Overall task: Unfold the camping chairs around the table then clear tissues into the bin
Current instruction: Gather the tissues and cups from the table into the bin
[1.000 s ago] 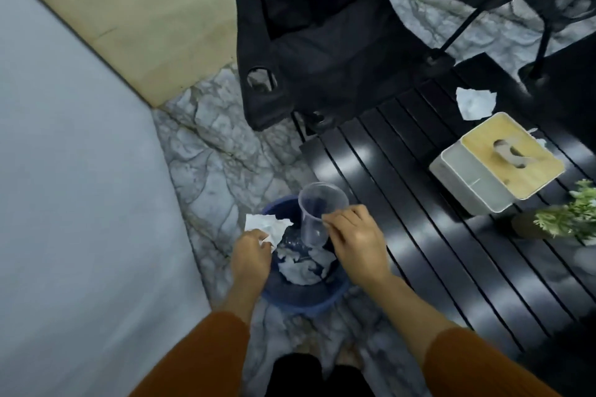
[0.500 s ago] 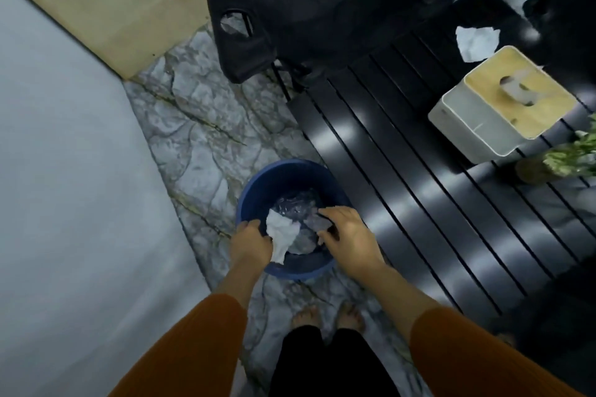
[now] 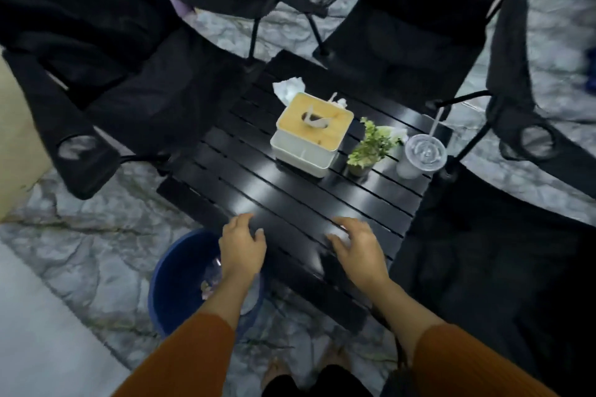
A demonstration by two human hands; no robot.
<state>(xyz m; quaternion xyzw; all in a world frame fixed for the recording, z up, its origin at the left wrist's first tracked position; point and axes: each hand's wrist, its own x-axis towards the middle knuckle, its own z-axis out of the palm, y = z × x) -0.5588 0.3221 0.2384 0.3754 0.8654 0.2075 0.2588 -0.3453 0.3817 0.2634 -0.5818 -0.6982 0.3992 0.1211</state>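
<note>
Hovering empty, fingers spread: left hand [image 3: 242, 245], right hand [image 3: 356, 243], low over tabletop [image 3: 290, 203]. Tissue [image 3: 288, 89] upper centre behind box [image 3: 311, 134]; bin [image 3: 180, 284] lower left. Risk: reach knocks cup [image 3: 419, 156].

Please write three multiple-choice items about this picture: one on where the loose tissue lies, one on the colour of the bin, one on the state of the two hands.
1. The crumpled tissue lies:
A. on the table behind the tissue box
B. on a chair seat
C. in the lidded cup

2. The bin is:
A. white
B. blue
C. yellow

3. The left hand and right hand are:
A. each holding a tissue
B. lifting the plant
C. open and empty

Answers: A, it rests on the slats beyond the box; B, its wall is blue; C, spread fingers hold nothing.
</note>
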